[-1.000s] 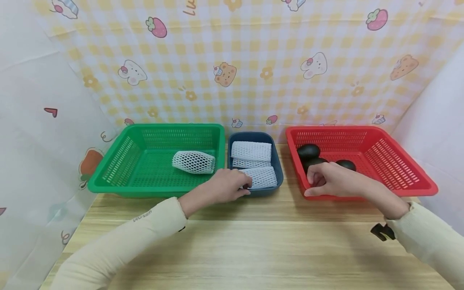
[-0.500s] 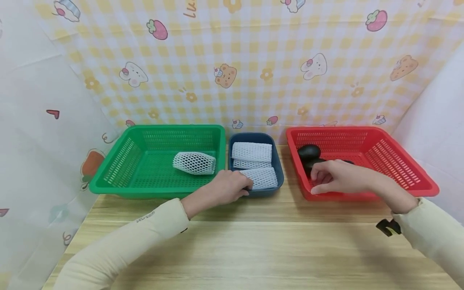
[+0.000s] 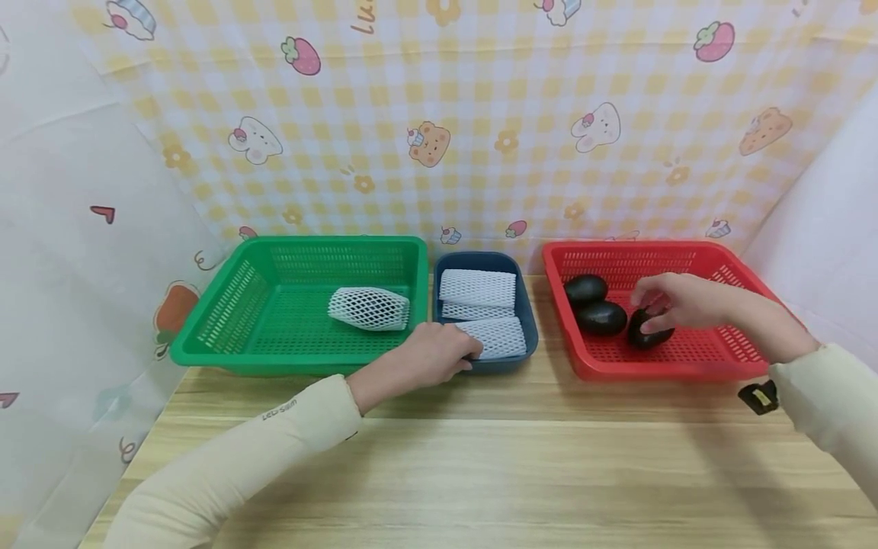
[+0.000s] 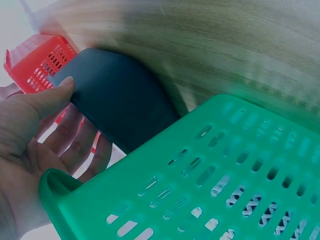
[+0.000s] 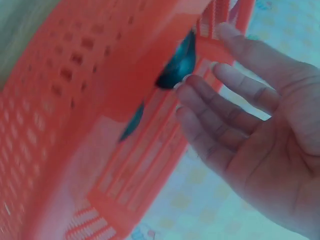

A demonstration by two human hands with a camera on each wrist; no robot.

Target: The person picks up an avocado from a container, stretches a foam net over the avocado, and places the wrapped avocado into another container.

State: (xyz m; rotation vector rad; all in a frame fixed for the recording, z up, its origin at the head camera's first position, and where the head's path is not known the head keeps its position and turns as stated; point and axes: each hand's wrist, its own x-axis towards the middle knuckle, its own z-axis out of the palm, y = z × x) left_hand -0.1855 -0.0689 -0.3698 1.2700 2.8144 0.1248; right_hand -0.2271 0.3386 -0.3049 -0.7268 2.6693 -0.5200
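My left hand (image 3: 435, 354) is at the near left corner of the dark blue bin (image 3: 531, 324). In the left wrist view its thumb lies on the bin's outside and the other fingers curl over the rim. White foam net sleeves (image 3: 490, 337) lie in that bin, close to these fingertips. Over the red basket (image 3: 583, 358), my right hand (image 3: 689, 299) hovers with loosely bent, parted fingers. Below it sits a glossy black egg-shaped fruit (image 3: 641, 335), partly covered by the thumb and fingers. Two similar black fruits (image 3: 601, 318) lie at the basket's left side.
Left of the bin stands a green basket (image 3: 288, 358), with one foam net-wrapped item (image 3: 369, 309) inside. All three containers line up at the back of the wooden table (image 3: 480, 473), against a checked cloth (image 3: 480, 191).
My right hand has moved from the red basket's near left rim, right and farther in, over a black fruit. That fruit now sits nearer, beside the others. The left hand has stayed at the bin.
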